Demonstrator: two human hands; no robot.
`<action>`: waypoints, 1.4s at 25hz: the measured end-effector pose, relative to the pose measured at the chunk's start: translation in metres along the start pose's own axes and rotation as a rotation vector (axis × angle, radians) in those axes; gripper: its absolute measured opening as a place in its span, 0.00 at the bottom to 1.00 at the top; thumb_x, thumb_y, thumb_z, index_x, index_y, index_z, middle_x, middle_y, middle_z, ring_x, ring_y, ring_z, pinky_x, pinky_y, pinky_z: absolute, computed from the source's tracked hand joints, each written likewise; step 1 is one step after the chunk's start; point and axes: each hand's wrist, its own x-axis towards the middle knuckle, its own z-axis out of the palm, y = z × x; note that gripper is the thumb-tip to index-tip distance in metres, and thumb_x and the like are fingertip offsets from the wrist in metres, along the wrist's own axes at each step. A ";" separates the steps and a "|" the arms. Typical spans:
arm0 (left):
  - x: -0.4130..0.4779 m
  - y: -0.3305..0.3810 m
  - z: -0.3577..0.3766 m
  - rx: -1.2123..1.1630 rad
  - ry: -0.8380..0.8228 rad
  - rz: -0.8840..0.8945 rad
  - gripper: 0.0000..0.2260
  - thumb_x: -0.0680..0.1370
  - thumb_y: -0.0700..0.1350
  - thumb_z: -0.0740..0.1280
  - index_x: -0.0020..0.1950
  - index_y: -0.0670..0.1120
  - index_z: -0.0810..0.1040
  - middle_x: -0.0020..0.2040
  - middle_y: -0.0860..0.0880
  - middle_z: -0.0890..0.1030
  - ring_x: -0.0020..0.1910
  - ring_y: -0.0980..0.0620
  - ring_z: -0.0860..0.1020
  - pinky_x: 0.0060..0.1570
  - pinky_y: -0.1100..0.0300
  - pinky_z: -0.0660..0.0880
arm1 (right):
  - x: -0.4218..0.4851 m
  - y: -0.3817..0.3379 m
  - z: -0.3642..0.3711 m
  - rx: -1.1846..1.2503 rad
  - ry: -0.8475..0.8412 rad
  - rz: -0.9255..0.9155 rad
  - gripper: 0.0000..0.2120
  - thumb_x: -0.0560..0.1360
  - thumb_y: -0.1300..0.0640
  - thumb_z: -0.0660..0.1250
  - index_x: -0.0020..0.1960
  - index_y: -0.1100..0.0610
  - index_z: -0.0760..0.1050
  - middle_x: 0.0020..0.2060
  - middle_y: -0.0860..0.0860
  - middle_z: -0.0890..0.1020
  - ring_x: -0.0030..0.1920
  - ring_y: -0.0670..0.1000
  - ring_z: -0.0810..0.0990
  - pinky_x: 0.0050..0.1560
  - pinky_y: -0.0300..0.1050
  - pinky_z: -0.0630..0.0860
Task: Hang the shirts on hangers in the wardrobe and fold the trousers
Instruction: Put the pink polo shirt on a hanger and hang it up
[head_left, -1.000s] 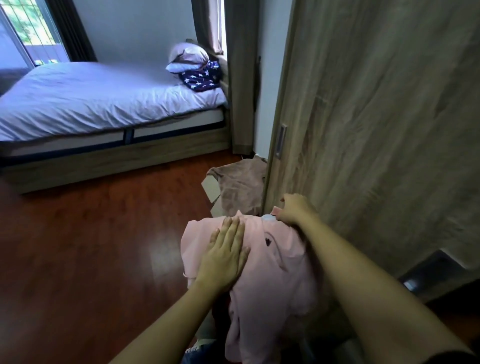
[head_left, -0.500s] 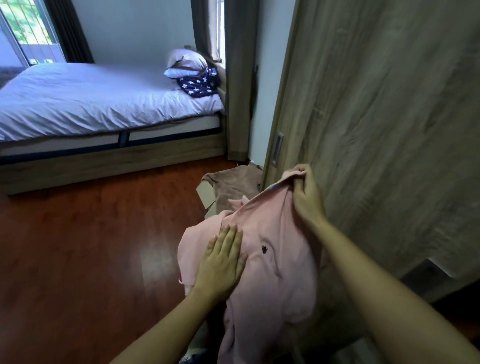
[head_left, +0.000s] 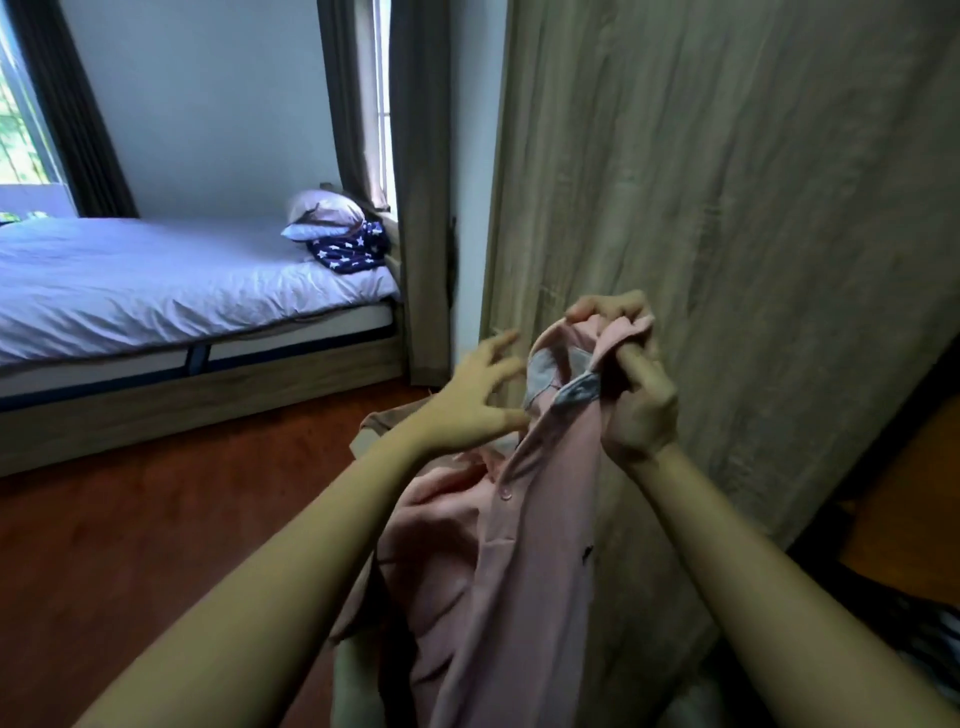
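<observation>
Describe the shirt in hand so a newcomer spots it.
Start at the wood-grain wardrobe door on the right. Before it, the right hand holds a pink polo shirt by its collar. Grey collar lining and dark chest logo separate it from the brown garment behind.

One left hand (head_left: 470, 397); one right hand (head_left: 636, 400); one pink shirt (head_left: 498, 597); one bed (head_left: 156, 280)

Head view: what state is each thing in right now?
pink shirt: hanging from its collar, off any hanger.
right hand: grips the shirt's collar.
left hand: fingers spread beside the collar, holding nothing.
bed: made, pillows stacked at its far end.
brown garment: crumpled on the floor.
</observation>
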 end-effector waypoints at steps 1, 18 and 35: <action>-0.001 0.004 0.006 -0.051 -0.061 0.043 0.28 0.68 0.59 0.66 0.66 0.50 0.74 0.71 0.48 0.66 0.68 0.51 0.64 0.69 0.58 0.57 | -0.003 -0.013 -0.001 0.013 0.005 -0.017 0.07 0.70 0.65 0.52 0.42 0.59 0.68 0.39 0.46 0.78 0.43 0.46 0.74 0.50 0.36 0.71; -0.013 0.110 -0.016 0.063 0.263 0.251 0.14 0.71 0.53 0.72 0.39 0.47 0.70 0.35 0.49 0.78 0.34 0.54 0.75 0.36 0.59 0.69 | -0.055 -0.109 -0.038 -1.239 -0.295 -0.049 0.11 0.69 0.56 0.59 0.50 0.49 0.69 0.55 0.52 0.75 0.48 0.48 0.76 0.49 0.45 0.74; -0.050 0.074 -0.013 0.290 -0.082 0.154 0.09 0.61 0.54 0.69 0.34 0.52 0.73 0.29 0.56 0.74 0.29 0.61 0.73 0.32 0.62 0.67 | -0.102 -0.186 -0.094 -1.986 -0.351 0.738 0.16 0.69 0.57 0.66 0.53 0.42 0.80 0.52 0.50 0.79 0.54 0.56 0.79 0.45 0.47 0.76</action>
